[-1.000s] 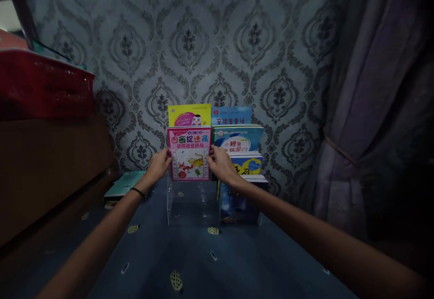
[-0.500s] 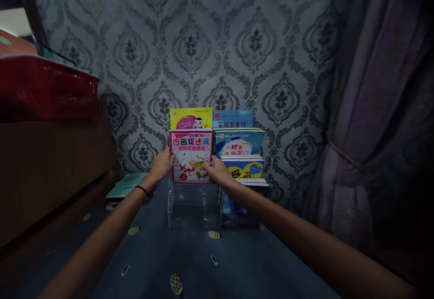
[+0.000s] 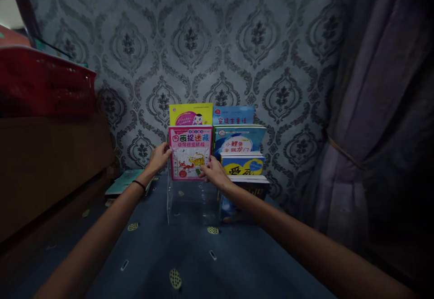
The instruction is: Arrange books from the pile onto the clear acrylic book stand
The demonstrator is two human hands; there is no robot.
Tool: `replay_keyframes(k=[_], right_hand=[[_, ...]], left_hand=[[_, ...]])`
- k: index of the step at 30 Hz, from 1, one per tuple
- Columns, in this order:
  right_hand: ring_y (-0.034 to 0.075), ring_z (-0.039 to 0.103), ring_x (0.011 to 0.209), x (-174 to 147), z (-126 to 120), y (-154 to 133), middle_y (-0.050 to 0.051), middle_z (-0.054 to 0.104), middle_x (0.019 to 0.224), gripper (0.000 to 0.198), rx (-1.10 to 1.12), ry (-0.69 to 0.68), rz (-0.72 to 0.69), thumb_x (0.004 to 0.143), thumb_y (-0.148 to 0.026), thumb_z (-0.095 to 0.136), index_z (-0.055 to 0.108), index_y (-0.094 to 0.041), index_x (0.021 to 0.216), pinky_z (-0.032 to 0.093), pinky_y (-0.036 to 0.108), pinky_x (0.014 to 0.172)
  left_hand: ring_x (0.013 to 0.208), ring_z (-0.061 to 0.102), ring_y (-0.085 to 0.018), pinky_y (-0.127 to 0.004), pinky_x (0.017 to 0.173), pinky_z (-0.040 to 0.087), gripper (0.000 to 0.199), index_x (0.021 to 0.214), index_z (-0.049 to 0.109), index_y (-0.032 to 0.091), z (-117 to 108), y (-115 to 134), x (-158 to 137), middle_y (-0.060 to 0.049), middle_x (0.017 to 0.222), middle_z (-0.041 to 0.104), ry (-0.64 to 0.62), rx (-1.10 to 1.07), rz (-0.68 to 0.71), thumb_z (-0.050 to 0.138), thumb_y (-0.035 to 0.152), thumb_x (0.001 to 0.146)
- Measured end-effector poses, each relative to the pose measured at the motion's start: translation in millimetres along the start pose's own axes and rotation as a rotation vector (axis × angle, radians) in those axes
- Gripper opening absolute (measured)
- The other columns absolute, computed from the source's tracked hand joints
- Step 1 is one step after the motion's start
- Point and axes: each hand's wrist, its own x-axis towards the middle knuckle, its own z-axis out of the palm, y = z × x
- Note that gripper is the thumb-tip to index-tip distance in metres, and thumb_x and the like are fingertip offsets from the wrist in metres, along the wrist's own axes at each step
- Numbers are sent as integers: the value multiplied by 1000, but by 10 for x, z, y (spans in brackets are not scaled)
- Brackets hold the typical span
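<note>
A pink picture book [image 3: 190, 154] with a fox and a tiger on its cover stands upright in a clear acrylic stand [image 3: 190, 199], in front of a yellow book [image 3: 191, 109]. My left hand [image 3: 159, 158], a dark band on its wrist, is closed at the pink book's left edge. The fingers of my right hand [image 3: 215, 172] pinch its lower right side, the thumb lying over the cover. In the right column of the stand, several books rise in steps: a light blue one [image 3: 233, 114], a teal one [image 3: 254, 138], a yellow-and-blue one [image 3: 257, 165] and a dark blue one [image 3: 233, 208].
The stand rests on a dark blue patterned cloth [image 3: 190, 249] against a papered wall [image 3: 190, 64]. A teal book [image 3: 125, 181] lies flat on the left, beside a brown box [image 3: 50, 154] bearing a red basket [image 3: 47, 82]. A tied curtain [image 3: 349, 168] hangs at the right.
My left fingers have shifted slightly up and outward along the pink book's left edge. My right hand keeps its place at the right edge. The view has tilted a little.
</note>
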Motion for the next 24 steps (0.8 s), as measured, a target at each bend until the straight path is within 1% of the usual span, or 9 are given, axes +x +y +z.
replay_keyframes(k=[8,14,19,24], right_hand=[[19,74,69,-95,-18,99,3,68,85,42,31,-43,-21,85,-13,54,47,-15,126,52,21,44],[19,74,68,-139,-1,164,3,68,81,56,67,-58,-14,86,-15,54,37,-13,140,51,20,42],[17,73,69,-239,33,213,4,66,88,59,94,-106,-31,88,-16,52,35,-13,144,51,19,44],[17,73,71,-344,78,276,5,67,94,64,103,-133,-43,88,-19,53,33,-16,148,52,20,47]], left_hand=[[72,59,-17,-27,64,50,20,92,64,15,-64,47,-49,-5,82,67,-35,-21,-21,50,28,87],[78,61,-19,-28,68,52,20,96,66,14,-66,53,-43,-7,90,69,-56,0,-48,51,23,88],[83,62,-19,-28,70,52,21,104,64,14,-69,63,-90,-9,101,70,-60,4,-49,51,20,88],[83,61,-19,-28,70,52,18,102,63,15,-87,81,-138,-8,98,69,-75,-3,-41,52,20,88]])
